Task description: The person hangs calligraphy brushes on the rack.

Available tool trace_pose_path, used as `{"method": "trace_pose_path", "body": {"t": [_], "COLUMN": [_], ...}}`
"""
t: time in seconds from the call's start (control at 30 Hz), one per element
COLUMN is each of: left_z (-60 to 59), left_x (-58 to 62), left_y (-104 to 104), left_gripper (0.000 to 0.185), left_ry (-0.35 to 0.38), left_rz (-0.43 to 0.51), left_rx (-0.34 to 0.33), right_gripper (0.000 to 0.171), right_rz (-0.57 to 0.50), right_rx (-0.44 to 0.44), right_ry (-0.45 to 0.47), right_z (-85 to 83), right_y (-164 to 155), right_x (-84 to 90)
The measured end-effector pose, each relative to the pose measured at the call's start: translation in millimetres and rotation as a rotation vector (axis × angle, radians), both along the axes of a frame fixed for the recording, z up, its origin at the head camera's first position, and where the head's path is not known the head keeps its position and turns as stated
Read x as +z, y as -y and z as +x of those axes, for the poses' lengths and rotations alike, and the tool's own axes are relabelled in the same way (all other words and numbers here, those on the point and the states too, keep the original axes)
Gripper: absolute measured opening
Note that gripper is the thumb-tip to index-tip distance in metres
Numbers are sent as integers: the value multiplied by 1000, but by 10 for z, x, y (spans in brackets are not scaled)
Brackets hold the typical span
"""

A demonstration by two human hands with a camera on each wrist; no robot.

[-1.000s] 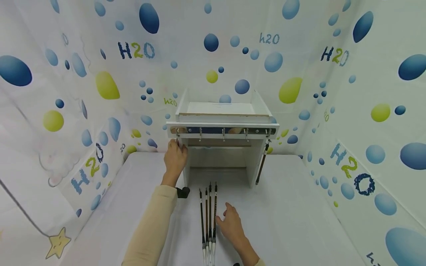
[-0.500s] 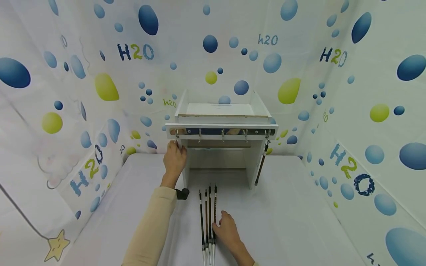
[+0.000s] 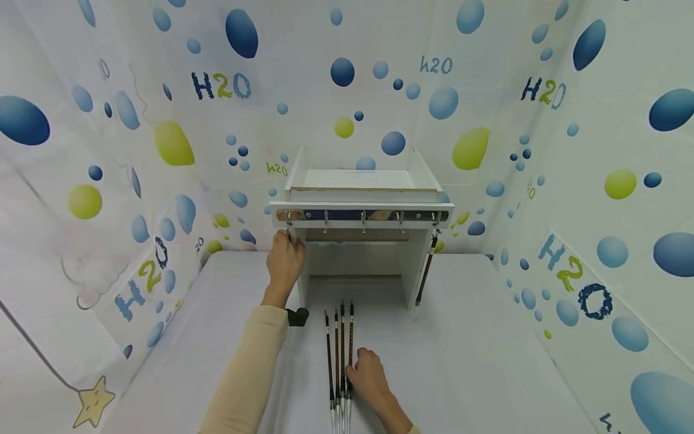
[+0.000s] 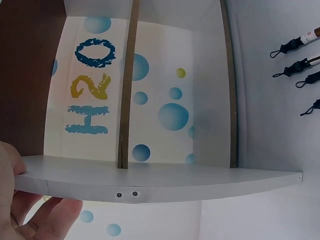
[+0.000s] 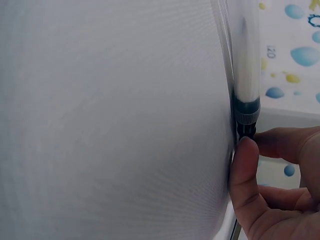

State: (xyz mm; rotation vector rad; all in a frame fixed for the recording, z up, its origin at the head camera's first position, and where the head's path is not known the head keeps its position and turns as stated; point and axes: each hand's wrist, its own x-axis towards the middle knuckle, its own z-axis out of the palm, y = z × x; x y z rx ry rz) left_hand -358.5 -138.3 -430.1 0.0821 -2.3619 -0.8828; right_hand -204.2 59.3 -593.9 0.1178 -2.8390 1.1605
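Observation:
A white shelf rack stands at the back of the table, carrying a metal strip of hooks. My left hand holds its left side just under the hook strip; in the left wrist view, thumb and fingers lie on either side of the white side panel. Several writing brushes lie side by side in front, clear caps towards me and hanging loops away. My right hand pinches the rightmost brush between thumb and finger, right by the dark collar below its clear cap.
One brush hangs from the rack's rightmost hook, beside the right side panel. A black object shows by my left wrist. Curtains printed with bubbles enclose the white table at the back and sides.
My right hand has moved down along the rightmost brush, and its thumb and finger have closed on it. The left hand keeps its hold on the rack.

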Motion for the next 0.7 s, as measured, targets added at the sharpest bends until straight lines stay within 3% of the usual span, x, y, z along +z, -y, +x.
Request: {"method": "trace_pose_path", "body": {"t": [0.53, 0.7], "left_z": [-11, -1], "left_x": [12, 16], "left_y": [-4, -4], "left_gripper": [27, 27], "left_ry": [-5, -13], "left_rz": [-9, -6], "left_rx": [-4, -2], "right_gripper": [19, 25], "right_rz": [-54, -66], "right_rx": [57, 59], "right_ry": [11, 25], "right_z": [-35, -29], "right_y": [15, 17], "right_x": [-24, -10]}}
